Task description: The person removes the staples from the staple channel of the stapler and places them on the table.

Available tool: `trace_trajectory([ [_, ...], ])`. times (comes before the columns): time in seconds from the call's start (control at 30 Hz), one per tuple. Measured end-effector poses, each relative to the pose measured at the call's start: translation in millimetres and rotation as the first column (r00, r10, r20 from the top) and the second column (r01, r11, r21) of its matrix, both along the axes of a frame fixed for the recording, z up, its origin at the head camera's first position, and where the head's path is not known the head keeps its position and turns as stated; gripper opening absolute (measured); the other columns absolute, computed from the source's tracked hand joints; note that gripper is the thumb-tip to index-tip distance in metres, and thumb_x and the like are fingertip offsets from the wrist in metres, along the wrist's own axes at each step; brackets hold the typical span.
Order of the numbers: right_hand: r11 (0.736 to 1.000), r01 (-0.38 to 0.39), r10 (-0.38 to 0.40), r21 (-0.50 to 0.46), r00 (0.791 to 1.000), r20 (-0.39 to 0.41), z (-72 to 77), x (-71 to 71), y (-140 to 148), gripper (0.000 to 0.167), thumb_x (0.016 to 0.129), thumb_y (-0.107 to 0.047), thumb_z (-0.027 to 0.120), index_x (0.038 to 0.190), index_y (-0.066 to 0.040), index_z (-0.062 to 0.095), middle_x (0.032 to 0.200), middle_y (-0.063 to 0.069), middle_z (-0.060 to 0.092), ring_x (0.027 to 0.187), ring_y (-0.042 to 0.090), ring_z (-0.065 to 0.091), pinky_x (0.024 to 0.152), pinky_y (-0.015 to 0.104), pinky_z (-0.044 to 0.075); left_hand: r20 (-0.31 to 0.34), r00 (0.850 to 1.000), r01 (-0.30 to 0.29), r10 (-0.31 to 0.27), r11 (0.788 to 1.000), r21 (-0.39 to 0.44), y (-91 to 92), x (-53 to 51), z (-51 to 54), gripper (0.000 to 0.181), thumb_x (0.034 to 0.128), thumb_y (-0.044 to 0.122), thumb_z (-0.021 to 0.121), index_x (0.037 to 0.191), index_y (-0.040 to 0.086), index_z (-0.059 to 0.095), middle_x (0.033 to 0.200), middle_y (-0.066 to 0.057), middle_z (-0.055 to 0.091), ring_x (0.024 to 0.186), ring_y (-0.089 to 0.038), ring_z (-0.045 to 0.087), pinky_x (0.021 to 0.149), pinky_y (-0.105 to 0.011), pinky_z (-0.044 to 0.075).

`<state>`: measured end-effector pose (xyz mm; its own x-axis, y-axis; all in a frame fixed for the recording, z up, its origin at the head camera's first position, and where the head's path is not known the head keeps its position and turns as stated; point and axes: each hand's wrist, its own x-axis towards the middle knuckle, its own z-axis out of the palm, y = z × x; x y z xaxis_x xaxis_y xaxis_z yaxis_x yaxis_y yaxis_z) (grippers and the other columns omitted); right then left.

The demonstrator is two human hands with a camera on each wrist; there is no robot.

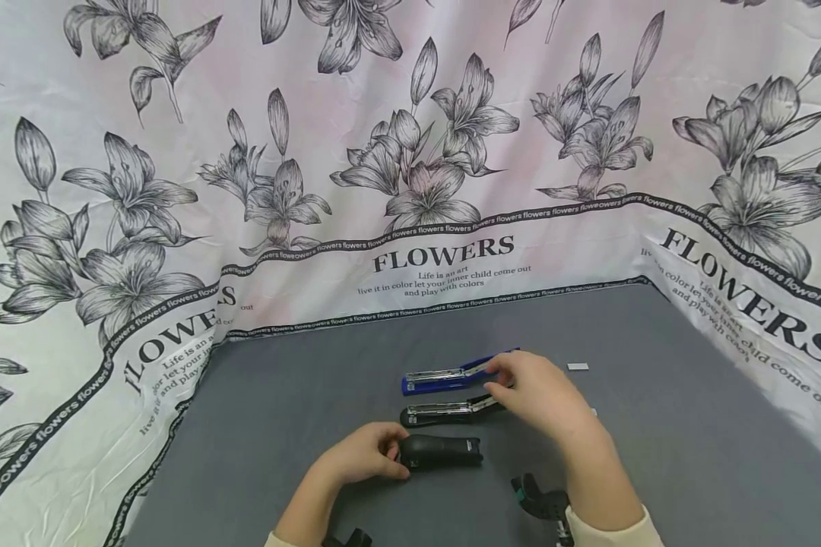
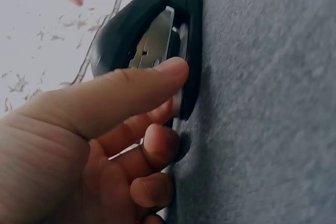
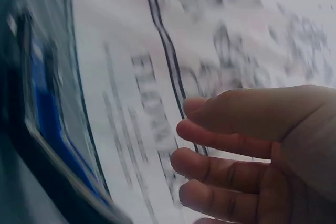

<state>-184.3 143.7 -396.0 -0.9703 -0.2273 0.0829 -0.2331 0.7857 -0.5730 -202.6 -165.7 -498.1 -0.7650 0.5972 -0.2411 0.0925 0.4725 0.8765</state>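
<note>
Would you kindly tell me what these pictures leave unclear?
Nearest, elongated black stapler: nose, left wrist, partly behind the left hand.
Unfolded black metal-railed stapler: right tip, head view, behind the right hand.
Small white rectangle: identity, head view, too small.
White flower-printed fabric: wording, right wrist, blurred.

2 cream sleeves [image 1: 617, 533], black wrist gear [image 1: 540, 501]

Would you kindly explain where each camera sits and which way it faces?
Head: on the head, facing forward and down at the grey tabletop; left hand and right hand show.
Left wrist: worn there, facing a rounded black plastic stapler; left hand shows large, right hand partly at upper left.
Right wrist: worn there, facing the white flower-printed cloth; right hand shows.
Shared: head and right wrist both show the opened blue and silver stapler.
</note>
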Motion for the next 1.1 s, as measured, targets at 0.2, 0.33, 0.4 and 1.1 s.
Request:
trace_trajectory([
  [0.2,0.989,-0.139,0.144,0.051,0.985,-0.097,-10.2,10.7,-50,0.018,0.090,-0.019,0.079,0.108,-0.017,0.077,0.100,-0.004,0.069,0.093,0.016,0.066,0.080,0.041,0.054,-0.105,0.994,-0.038,0.032,0.998,-0.055,8.7,1.4,-1.1,0.030,0.0776,0.008,0.088,0.100,0.013,0.068,0.066,0.004,0.049,0.058,-0.010,0.042,0.059,-0.026,0.035],
  [0.33,0.951,-0.270,0.290,0.150,0.947,-0.136,-23.2,20.0,-76,0.021,0.087,-0.019,0.082,0.107,-0.014,0.077,0.100,-0.004,0.066,0.085,0.012,0.064,0.074,0.034,0.054,-0.129,0.991,-0.054,0.044,0.996,-0.070,12.0,1.2,-1.9,0.032,0.0783,0.009,0.088,0.103,0.014,0.068,0.066,0.005,0.049,0.056,-0.010,0.042,0.058,-0.027,0.035],
  [0.4,0.925,-0.318,0.349,0.207,0.927,-0.137,-30.2,23.9,-88,0.022,0.085,-0.017,0.083,0.106,-0.013,0.078,0.097,-0.005,0.064,0.077,0.009,0.060,0.069,0.029,0.052,-0.126,0.991,-0.061,0.053,0.996,-0.062,12.9,1.3,-2.5,0.030,0.0783,0.008,0.088,0.101,0.011,0.068,0.065,0.004,0.048,0.056,-0.011,0.041,0.057,-0.027,0.035],
  [1.1,0.938,-0.308,0.345,0.157,0.868,-0.356,-51.4,22.7,-84,0.025,0.080,-0.014,0.085,0.103,-0.017,0.079,0.100,-0.009,0.068,0.078,0.003,0.062,0.065,0.023,0.051,-0.159,0.985,-0.071,0.060,0.995,-0.063,9.9,2.0,-4.2,0.026,0.0732,0.001,0.088,0.082,0.009,0.065,0.061,0.004,0.045,0.054,-0.011,0.039,0.055,-0.027,0.035],
])
